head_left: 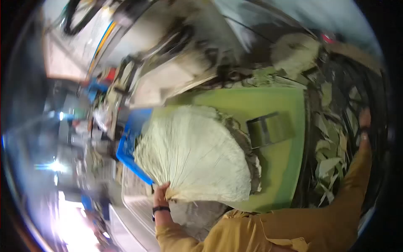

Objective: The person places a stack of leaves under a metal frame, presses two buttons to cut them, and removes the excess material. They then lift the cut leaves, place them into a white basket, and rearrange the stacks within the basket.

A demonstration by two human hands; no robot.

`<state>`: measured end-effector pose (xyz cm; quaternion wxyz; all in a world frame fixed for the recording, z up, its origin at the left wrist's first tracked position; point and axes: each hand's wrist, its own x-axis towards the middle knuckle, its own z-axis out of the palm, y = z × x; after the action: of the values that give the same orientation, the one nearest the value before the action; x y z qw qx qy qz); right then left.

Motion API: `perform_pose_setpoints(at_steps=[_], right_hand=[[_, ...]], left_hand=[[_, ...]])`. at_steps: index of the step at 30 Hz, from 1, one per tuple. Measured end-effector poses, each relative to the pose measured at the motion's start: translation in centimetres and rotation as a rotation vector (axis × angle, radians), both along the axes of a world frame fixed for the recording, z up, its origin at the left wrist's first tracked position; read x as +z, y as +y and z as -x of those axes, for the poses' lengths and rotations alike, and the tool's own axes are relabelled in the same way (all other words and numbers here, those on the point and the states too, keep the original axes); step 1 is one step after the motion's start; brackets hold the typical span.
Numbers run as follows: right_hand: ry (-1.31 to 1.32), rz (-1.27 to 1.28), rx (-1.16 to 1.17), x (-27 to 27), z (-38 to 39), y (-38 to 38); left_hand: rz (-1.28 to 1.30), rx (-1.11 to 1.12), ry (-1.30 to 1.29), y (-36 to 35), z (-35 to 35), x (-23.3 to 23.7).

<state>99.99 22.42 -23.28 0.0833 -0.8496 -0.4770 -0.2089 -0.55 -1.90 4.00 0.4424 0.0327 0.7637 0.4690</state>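
Note:
My left hand (161,193), with a dark band at the wrist, is closed on the near edge of a pale, pleated sheet of material (205,155). The sheet fans out from my fingers over a green board (277,168), and ragged edges of more layers show beneath its right side. A rectangular metal frame, like a cutting die (262,132), lies on the board right of the sheet. My right hand (364,119) is stretched far out to the right, by a dark edge beyond the scraps; its fingers are too blurred to make out.
A blue crate (128,149) stands left of the sheet, partly covered by it. Pale offcuts (329,166) lie heaped right of the board. A light panel (157,84) and a large machine body (210,29) are behind. A cluttered, blurred workshop fills the left.

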Motion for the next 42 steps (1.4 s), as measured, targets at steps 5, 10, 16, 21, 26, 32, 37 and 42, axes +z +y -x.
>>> perform_pose_setpoints(at_steps=[5,10,16,21,26,32,37,42], right_hand=[[0.317,0.08,0.108,3.7,-3.4,-0.7],[0.444,-0.107,0.274,13.7,1.4,-5.8],[0.815,-0.358,0.558,24.3,14.0,-10.6],[0.939,-0.087,0.535,34.8,36.6,-12.0],[1.037,0.155,0.848,41.9,61.9,-11.9],[1.103,0.415,0.967,40.1,76.1,-7.7],[1.098,0.369,0.979,35.3,78.5,-5.4],[1.013,0.263,1.038,30.9,77.6,-4.1]], left_hand=[[-0.242,0.003,-0.062,0.1,-0.5,-0.4],[-0.276,-0.081,-0.144,1.2,0.7,0.1],[-0.131,-0.2,-0.412,4.6,2.2,0.8],[-0.25,-0.44,-0.323,5.3,2.6,-3.1],[-0.258,-0.429,-0.472,6.7,-0.3,-1.0],[-0.19,-0.411,-0.761,6.6,2.8,1.4],[-0.231,-0.459,-0.785,6.8,2.9,-1.3],[-0.235,-0.48,-0.8,6.8,3.0,2.1]])
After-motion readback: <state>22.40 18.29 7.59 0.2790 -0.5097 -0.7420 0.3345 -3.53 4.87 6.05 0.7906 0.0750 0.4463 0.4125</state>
